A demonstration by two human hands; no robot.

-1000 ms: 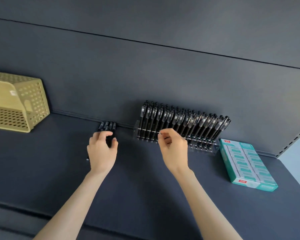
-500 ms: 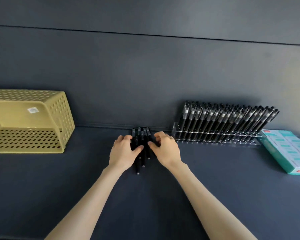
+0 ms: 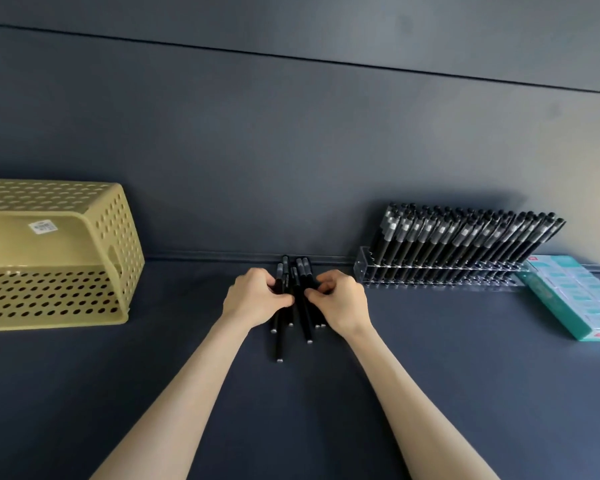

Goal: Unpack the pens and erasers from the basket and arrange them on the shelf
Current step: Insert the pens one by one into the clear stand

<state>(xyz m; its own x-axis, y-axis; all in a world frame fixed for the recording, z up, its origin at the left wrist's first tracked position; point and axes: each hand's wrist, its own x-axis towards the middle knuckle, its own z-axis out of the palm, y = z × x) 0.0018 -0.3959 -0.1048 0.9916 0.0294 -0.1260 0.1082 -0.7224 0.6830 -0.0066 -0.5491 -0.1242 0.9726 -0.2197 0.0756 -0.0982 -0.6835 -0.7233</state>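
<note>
Left hand (image 3: pixel 257 299) and right hand (image 3: pixel 340 303) pinch a loose bundle of black plastic pens (image 3: pixel 297 299) on the dark shelf (image 3: pixel 430 375), apparently gathering them; next likely needs slotting into the clear acrylic rack (image 3: pixel 430 273).

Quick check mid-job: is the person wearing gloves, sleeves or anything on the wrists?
No. The left hand and right hand are bare, with no gloves, and no rings show. The left forearm and right forearm are uncovered down to the frame's lower edge. No sleeve, watch, band or cable is in view on either wrist.
</note>
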